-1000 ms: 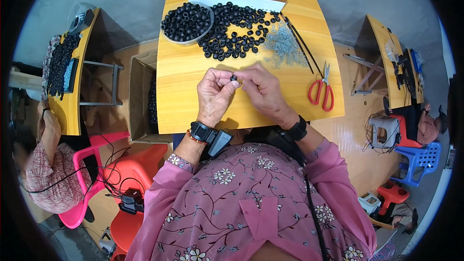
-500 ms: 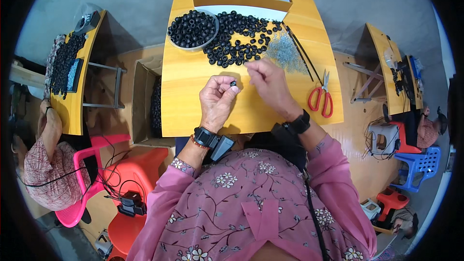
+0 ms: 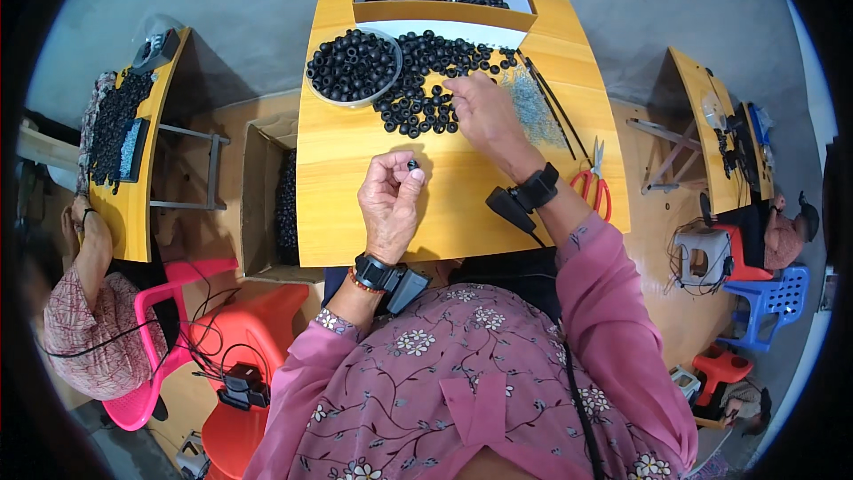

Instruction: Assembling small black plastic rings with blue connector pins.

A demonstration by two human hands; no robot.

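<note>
My left hand (image 3: 389,200) is closed above the near part of the yellow table, pinching a small black bead-like piece (image 3: 412,164) between thumb and forefinger. Farther off, my right hand (image 3: 484,111) hovers at the edge of the heap of black round pieces with holes (image 3: 418,111). Its fingers are drawn together; whatever is between them is too small to make out. Just right of that hand lies a pile of small pale bluish-grey pieces (image 3: 533,111), partly covered by it.
A clear round tub (image 3: 398,80) of black pieces and an open box (image 3: 524,11) of more stand at the back. Red-handled scissors (image 3: 597,164) and two thin black rods (image 3: 555,98) lie right. Left are a carton (image 3: 259,204), a red chair (image 3: 240,418) and a person's arm (image 3: 93,258).
My right hand has moved away from my left, forward to the heap. My left hand has shifted slightly left and nearer my body, still pinching the black bead-like piece.
</note>
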